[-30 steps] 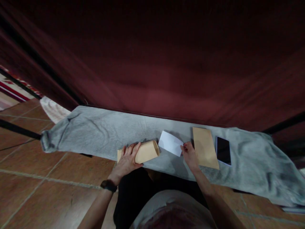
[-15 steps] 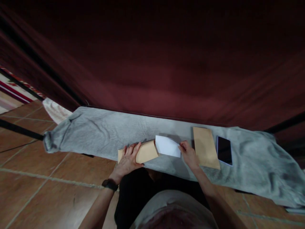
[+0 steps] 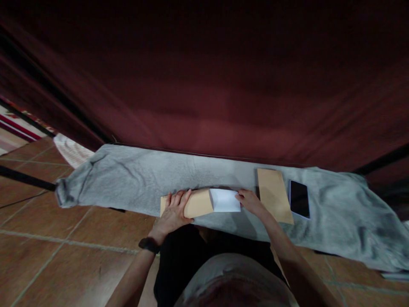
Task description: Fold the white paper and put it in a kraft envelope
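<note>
The left hand (image 3: 174,212) lies palm down across a tan, rectangular paper envelope (image 3: 198,203), its fingers spread apart over the upper surface and its thumb extended to the near edge. A black wristband or watch (image 3: 149,245) is fitted at the left wrist; its exact type cannot be determined. The envelope rests on a long, grey, soft-textured cloth (image 3: 137,175), near the front edge of the covered surface, with its mouth directed toward the right hand (image 3: 251,202). The right hand is clamped on the right end of a white, rectangular paper sheet (image 3: 226,200), the thumb and fingertips brought together at its border. The left end of the sheet is located at the envelope mouth, and that edge is hidden; the depth of insertion cannot be determined. The sheet and the envelope are aligned in one row, between the two hands. A second flat, tan paper envelope (image 3: 275,196) lies just beyond the right hand, on its right side, set at a slight tilt. Beside this envelope, farther right, is a smartphone (image 3: 299,199) with a dark screen and a pale violet rim, screen facing up. A dark red fabric curtain (image 3: 204,94) borders the far side of the cloth. Brown square floor tiles (image 3: 73,247) with pale joints are visible below.
</note>
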Available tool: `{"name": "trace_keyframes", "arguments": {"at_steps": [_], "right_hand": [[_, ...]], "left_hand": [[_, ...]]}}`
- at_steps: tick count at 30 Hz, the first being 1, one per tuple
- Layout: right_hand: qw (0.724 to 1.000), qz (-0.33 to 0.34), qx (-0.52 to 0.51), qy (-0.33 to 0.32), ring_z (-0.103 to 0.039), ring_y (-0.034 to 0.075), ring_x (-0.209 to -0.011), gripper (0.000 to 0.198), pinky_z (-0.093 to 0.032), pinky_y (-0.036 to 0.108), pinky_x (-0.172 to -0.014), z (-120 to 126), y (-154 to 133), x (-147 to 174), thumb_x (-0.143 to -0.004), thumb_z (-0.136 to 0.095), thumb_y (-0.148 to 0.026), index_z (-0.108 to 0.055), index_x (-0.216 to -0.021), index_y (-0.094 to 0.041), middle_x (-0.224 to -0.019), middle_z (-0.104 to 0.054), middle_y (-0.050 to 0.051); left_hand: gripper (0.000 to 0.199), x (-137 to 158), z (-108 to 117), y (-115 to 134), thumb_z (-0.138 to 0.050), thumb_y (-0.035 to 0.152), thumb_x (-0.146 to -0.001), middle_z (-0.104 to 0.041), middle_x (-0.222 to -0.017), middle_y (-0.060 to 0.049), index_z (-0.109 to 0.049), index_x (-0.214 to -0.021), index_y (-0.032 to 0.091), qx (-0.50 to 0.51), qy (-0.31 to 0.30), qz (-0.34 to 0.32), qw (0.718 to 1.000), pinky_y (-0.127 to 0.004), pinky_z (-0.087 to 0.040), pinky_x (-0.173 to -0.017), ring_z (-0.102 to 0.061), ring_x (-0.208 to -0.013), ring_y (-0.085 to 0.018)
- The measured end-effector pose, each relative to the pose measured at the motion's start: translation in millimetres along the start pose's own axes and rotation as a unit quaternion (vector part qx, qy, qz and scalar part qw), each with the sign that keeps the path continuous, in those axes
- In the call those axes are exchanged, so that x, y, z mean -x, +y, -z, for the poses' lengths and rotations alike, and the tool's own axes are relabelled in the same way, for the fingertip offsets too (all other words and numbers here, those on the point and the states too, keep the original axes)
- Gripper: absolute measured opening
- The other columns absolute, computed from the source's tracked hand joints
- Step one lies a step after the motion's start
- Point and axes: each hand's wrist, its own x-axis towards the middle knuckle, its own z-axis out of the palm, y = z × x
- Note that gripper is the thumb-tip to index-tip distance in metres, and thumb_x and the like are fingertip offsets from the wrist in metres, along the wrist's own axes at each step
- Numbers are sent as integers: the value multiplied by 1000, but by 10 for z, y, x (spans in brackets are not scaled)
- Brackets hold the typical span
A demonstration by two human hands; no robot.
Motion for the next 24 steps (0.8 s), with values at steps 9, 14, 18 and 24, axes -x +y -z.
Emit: {"name": "trace_keyframes", "arguments": {"at_steps": [9,14,18,24], "right_hand": [[994,-24,-104,9,-61,17,-67,16,-48,26,-66,-683,-115,210,-81,-57,-33,-64,-69,-25,-69,-65,-2],[988,-31,-127,82,-59,24,-107,5,-44,37,-100,-814,-70,207,-72,-61,-23,-66,-71,-26,-103,-67,5],[981,-55,-171,79,-63,22,-90,5,-49,36,-87,-873,-10,204,-75,-58,-27,-63,-74,-27,-90,-68,3],[966,-77,-232,80,-64,21,-76,3,-51,32,-75,-959,7,223,-76,-56,-31,-55,-77,-29,-77,-66,-1]], "left_hand": [[120,-217,-21,259,-82,49,-66,-44,-147,-17,-12,-160,24,11,-1,-47,999,-62,-14,-120,-38,-139,-39],[121,-269,-70,337,-83,48,-65,-44,-145,-17,-12,-160,24,13,-13,-54,998,-62,-15,-119,-39,-138,-38],[120,-289,-90,338,-82,49,-66,-44,-144,-16,-11,-160,25,25,-10,-55,998,-62,-16,-119,-40,-138,-37],[121,-312,-87,345,-82,50,-67,-43,-146,-16,-9,-160,27,39,-14,-61,997,-62,-14,-120,-37,-140,-37]]}}
